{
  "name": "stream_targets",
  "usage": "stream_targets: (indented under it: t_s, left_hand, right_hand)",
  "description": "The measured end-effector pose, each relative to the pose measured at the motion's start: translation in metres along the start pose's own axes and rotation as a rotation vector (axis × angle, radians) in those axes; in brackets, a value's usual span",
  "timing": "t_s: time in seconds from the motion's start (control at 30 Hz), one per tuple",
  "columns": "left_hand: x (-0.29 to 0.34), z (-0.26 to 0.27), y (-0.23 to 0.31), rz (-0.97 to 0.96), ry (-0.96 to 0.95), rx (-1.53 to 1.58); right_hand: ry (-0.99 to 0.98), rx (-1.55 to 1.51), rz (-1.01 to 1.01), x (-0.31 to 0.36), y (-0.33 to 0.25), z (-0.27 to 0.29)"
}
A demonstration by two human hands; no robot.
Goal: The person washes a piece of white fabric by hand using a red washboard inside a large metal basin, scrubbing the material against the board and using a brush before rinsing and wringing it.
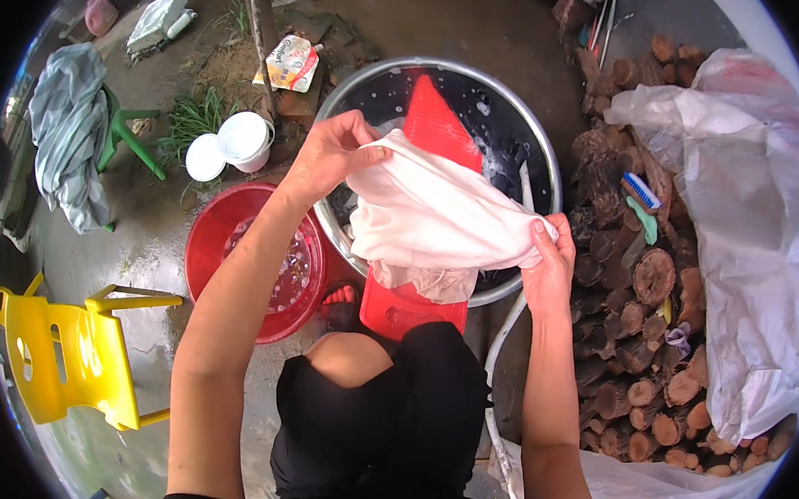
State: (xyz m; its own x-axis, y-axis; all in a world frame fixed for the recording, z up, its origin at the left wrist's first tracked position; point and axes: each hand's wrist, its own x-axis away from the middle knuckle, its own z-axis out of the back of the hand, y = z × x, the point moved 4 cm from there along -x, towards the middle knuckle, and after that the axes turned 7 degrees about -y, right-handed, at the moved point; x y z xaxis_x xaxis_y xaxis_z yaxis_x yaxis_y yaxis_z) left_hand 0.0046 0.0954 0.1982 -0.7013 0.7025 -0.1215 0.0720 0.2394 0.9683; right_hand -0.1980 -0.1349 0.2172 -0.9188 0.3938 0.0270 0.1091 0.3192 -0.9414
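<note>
A white cloth (439,206) is stretched between my two hands. My left hand (332,154) pinches its upper left edge between thumb and fingers. At the lower right, my right hand (550,250) grips the opposite end. Beneath the cloth, a red washboard (439,124) leans in a large metal basin (551,158), its lower end near my knees. Soapy dark water shows in the basin. A beige, crumpled piece of fabric (434,284) hangs below the white cloth, over the washboard; whether the two are one piece I cannot tell.
A red tub (203,247) with sudsy water stands left of the basin. Beyond are a white bucket (244,139), a detergent pouch (290,63) and a yellow chair (73,348). Stacked logs (637,328) on the right bear a blue brush (641,190). A pale hose (500,347) runs beside my leg.
</note>
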Motion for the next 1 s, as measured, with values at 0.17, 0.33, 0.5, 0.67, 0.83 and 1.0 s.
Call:
stream_targets:
  t_s: [0.17,0.33,0.5,0.67,0.83,1.0]
  left_hand:
    - [0.008,0.01,0.024,-0.06,0.038,-0.108]
    - [0.018,0.028,0.036,-0.042,0.059,-0.048]
    - [0.025,0.044,0.046,-0.007,0.09,-0.129]
    - [0.028,0.057,0.039,0.015,0.123,-0.119]
    - [0.026,0.06,0.02,0.191,-0.042,-0.207]
    - [0.026,0.042,0.025,0.289,-0.26,-0.542]
  right_hand:
    - [-0.02,-0.003,0.087,-0.011,-0.017,-0.029]
    - [-0.067,0.347,0.09,-0.015,-0.022,-0.039]
    - [-0.268,0.557,0.033,-0.011,-0.027,-0.075]
    - [-0.25,0.581,-0.263,-0.029,-0.023,-0.057]
    - [-0.191,0.363,-0.08,-0.039,-0.022,-0.061]
    - [-0.118,0.288,-0.026,-0.043,-0.017,-0.049]
